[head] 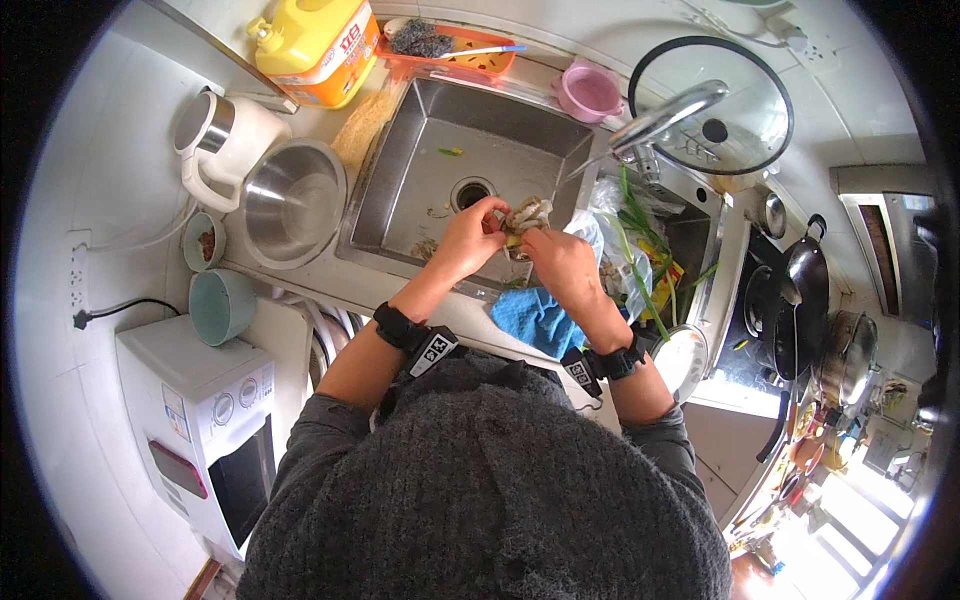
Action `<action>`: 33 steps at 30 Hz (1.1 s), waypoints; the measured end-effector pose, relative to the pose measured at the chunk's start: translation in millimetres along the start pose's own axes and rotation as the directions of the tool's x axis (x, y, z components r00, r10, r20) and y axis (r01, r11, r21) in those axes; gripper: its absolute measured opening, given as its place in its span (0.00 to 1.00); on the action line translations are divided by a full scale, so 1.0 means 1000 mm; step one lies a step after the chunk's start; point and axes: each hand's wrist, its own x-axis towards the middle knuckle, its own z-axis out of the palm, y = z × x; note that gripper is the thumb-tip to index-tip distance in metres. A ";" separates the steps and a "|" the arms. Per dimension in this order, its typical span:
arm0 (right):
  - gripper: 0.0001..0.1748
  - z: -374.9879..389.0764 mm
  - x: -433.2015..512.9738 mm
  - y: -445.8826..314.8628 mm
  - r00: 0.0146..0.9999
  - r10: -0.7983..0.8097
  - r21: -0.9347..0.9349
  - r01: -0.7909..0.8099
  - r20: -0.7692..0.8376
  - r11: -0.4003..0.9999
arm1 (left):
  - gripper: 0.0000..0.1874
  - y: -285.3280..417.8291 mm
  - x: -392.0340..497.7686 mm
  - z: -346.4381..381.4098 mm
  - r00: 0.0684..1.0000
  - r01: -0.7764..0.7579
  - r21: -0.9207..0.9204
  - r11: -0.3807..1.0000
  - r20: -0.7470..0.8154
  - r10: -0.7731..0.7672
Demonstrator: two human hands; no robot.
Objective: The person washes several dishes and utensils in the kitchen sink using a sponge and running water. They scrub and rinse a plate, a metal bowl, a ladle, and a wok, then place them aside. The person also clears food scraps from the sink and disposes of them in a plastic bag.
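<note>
Over the near right part of a steel sink, my left hand and my right hand both hold a pale, brownish piece of food, perhaps a crab; its exact kind is unclear. The fingertips of each hand are bent onto it from opposite sides, with some yellow showing between them. The drain lies just beyond my left fingers. A small green and yellow scrap and brownish bits lie on the sink floor.
The faucet reaches over the sink's right side. A blue cloth hangs at the near edge. Plastic bags and green onions lie to the right. A steel bowl stands left, a pink bowl behind.
</note>
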 end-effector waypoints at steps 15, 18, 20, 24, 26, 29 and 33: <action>0.04 -0.035 -0.036 0.040 0.942 -0.027 0.052 0.047 -0.334 0.998 | 0.23 0.030 -0.009 0.008 0.962 -0.076 -0.372 0.925 -0.271 -0.030; 0.04 -0.029 -0.044 0.055 0.952 0.000 0.051 0.016 -0.306 0.999 | 0.24 0.036 -0.010 0.001 0.960 -0.086 -0.333 0.939 -0.281 -0.012; 0.04 -0.025 -0.054 0.065 0.960 0.043 0.025 -0.038 -0.278 0.999 | 0.23 0.040 -0.012 -0.004 0.953 -0.104 -0.316 0.943 -0.302 0.004; 0.11 0.000 -0.086 0.071 0.978 0.196 0.102 -0.202 0.069 0.974 | 0.22 0.045 -0.014 -0.010 0.946 -0.133 -0.335 0.933 -0.324 0.019; 0.29 0.022 -0.103 0.065 0.974 0.028 0.106 -0.053 0.224 0.993 | 0.22 0.046 -0.015 -0.009 0.948 -0.139 -0.385 0.912 -0.318 0.010; 0.20 0.051 -0.124 0.057 0.949 0.003 -0.088 0.026 0.314 0.996 | 0.22 0.045 -0.018 -0.004 0.943 -0.087 -0.399 0.913 -0.329 -0.054; 0.08 0.057 -0.144 0.061 0.974 -0.076 -0.133 0.106 0.211 0.985 | 0.22 0.040 -0.022 0.003 0.943 -0.040 -0.450 0.892 -0.312 -0.115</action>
